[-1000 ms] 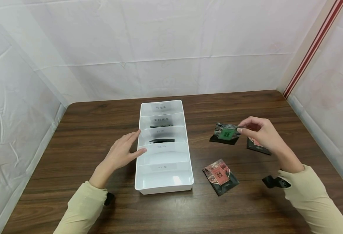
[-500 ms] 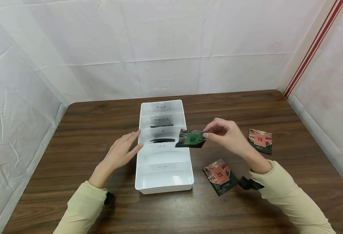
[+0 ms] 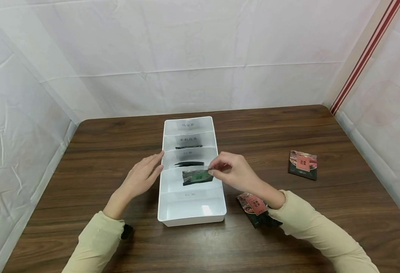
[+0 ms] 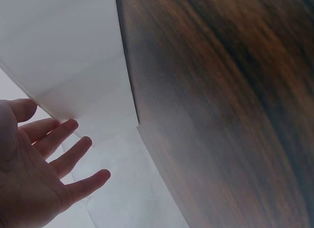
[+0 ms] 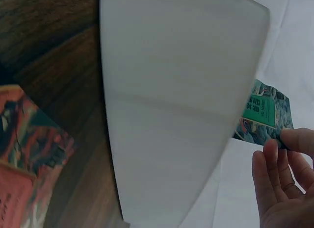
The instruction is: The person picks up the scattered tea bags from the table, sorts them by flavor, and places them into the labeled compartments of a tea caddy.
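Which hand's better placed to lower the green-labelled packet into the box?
Right, likely: the right hand pinches the green-labelled packet by its edge, over the white box. The left hand is at the box's left side, holding nothing.

Green-labelled dark packet (image 3: 196,177) (pinched near one corner), tilted, apparently over second-nearest compartment (image 3: 171,184) of white tray (image 3: 193,221).

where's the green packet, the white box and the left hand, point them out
green packet (image 3: 198,177), head view, on its printed front
white box (image 3: 194,221), head view, on its near outer wall
left hand (image 3: 136,179), head view, on its back
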### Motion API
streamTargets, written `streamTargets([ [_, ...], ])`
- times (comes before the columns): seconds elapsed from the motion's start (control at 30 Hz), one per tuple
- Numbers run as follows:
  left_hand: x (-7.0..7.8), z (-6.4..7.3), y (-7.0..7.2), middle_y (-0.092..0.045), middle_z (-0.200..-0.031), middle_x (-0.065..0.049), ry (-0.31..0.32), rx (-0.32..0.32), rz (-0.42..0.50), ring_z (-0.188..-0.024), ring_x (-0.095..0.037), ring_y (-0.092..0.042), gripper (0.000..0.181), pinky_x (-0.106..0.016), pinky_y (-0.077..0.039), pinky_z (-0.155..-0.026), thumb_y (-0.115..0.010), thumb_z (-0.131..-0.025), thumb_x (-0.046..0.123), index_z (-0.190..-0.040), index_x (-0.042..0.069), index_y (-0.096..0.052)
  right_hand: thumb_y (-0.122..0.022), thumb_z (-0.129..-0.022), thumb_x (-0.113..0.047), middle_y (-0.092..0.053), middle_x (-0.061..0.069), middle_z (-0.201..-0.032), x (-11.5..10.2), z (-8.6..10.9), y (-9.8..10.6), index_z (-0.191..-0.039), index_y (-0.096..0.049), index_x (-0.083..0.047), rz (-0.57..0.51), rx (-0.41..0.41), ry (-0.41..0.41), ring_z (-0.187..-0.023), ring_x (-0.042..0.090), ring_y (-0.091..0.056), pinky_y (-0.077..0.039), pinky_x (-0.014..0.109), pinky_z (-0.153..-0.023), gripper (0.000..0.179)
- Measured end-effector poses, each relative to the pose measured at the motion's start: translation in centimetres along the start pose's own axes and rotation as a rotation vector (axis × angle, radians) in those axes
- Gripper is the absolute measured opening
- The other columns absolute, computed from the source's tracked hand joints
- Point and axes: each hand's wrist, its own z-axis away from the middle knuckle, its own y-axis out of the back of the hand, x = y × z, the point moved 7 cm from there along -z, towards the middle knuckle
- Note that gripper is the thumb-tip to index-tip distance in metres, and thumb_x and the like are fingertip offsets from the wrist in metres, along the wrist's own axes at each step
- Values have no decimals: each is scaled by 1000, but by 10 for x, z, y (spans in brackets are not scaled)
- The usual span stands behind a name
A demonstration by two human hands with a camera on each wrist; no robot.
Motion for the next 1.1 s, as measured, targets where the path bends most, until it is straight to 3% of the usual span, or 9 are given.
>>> streamTargets([
  [0.2, 0, 0, 0, -41, -128, -22, 4, -6, -4, -117, -36, -37, 45, -49, -29, -93, -45, -93, 18, -133, -1, -36, -65, -78, -2, -55, -7, -78, -2, 3, -21, -83, -64, -10, 119, -47, 128, -68, 3, -53, -47, 21, -59, 10],
  [0.37, 0, 0, 0, -42, -128, -22, 1, -2, -10, -116, -36, -38, 45, -50, -30, -93, -45, -93, 18, -133, -2, -36, -64, -78, -3, -55, -7, -77, -3, 8, -34, -82, -64, -11, 202, -94, 184, -69, 2, -51, -45, 21, -58, 9],
  [0.6, 0, 0, 0, -42, -128, -21, 1, 1, -9, -116, -36, -38, 45, -50, -30, -92, -45, -93, 18, -133, -1, -37, -61, -81, -7, -55, -9, -81, -4, 10, -44, -85, -64, -14, 310, -176, 196, -62, 0, -47, -37, 14, -51, 8],
  [0.77, 0, 0, 1, -42, -128, -21, 5, -1, -9, -116, -36, -38, 45, -50, -30, -92, -46, -93, 18, -133, -1, -37, -58, -82, -6, -56, -8, -84, -5, 9, -46, -88, -64, -13, 365, -213, 210, -64, 2, -49, -38, 14, -54, 11],
  [1.1, 1, 0, 0, -42, -128, -21, 14, -13, -9, -117, -36, -37, 46, -50, -29, -93, -45, -93, 18, -133, -2, -36, -58, -81, -11, -57, -7, -85, -3, 11, -51, -90, -65, -14, 382, -279, 206, -67, 0, -50, -40, 15, -58, 12],
])
